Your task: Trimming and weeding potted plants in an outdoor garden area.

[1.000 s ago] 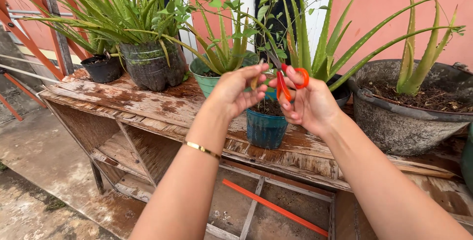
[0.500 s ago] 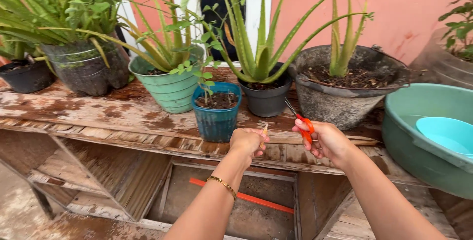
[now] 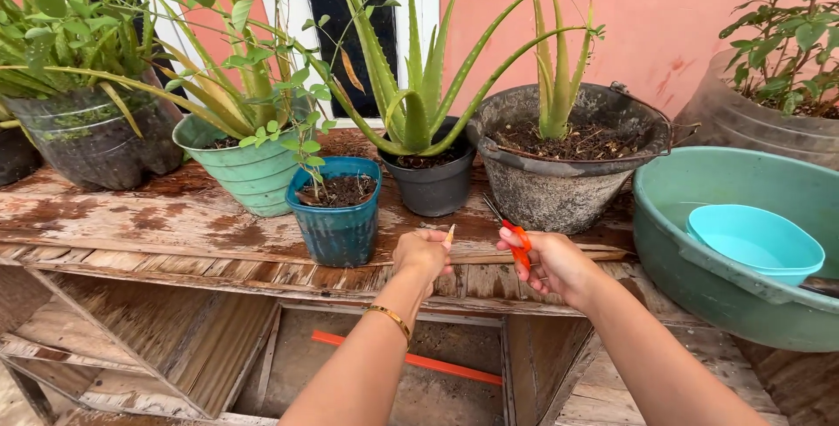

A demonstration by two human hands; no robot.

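Note:
My left hand [image 3: 421, 253] is closed on a small yellowish cut piece of leaf [image 3: 448, 235], held upright above the front of the wooden bench [image 3: 175, 221]. My right hand [image 3: 551, 266] grips orange-handled scissors [image 3: 517, 242], blades pointing up and left toward the grey bucket pot [image 3: 559, 186]. Both hands hover close together, just right of a small blue pot [image 3: 336, 229] with a thin leafy seedling. Behind them an aloe grows in a dark grey pot [image 3: 434, 186].
A green ribbed pot [image 3: 249, 173] and a clear plastic planter [image 3: 87, 146] stand at the left. A large green basin [image 3: 743, 295] holding a turquoise bowl [image 3: 753, 242] sits at the right. An orange bar [image 3: 411, 359] lies under the bench.
My view swung right and down. Both hands dropped from plant height to the bench's front edge, still holding the leaf piece and the scissors. The green basin came into sight.

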